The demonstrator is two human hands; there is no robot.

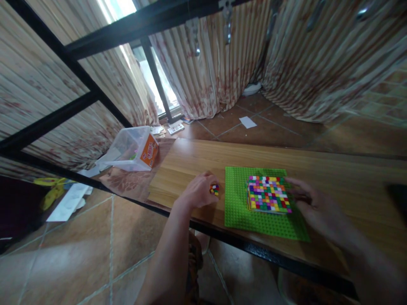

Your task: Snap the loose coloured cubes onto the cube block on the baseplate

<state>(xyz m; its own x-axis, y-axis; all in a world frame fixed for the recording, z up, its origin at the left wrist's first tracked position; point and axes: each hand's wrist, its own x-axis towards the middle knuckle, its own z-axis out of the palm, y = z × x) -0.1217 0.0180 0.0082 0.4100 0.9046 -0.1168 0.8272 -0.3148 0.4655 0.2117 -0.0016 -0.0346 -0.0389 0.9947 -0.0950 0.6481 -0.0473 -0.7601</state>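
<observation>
Block (269, 194) of bricks sits on green baseplate (235, 214), right hand (310, 201) at block's right edge, cannot tell if gripping; left hand (201, 189), curled around small bricks (215, 189) beside baseplate, may spill them if grip slackens, and a right-hand nudge could skew block.

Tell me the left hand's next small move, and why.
Probably carry the small toy bricks right, toward the multicoloured brick block: they are at the left hand, off the green baseplate that bears the block, and the right hand is at the block's right edge, perhaps able to steady it.
</observation>
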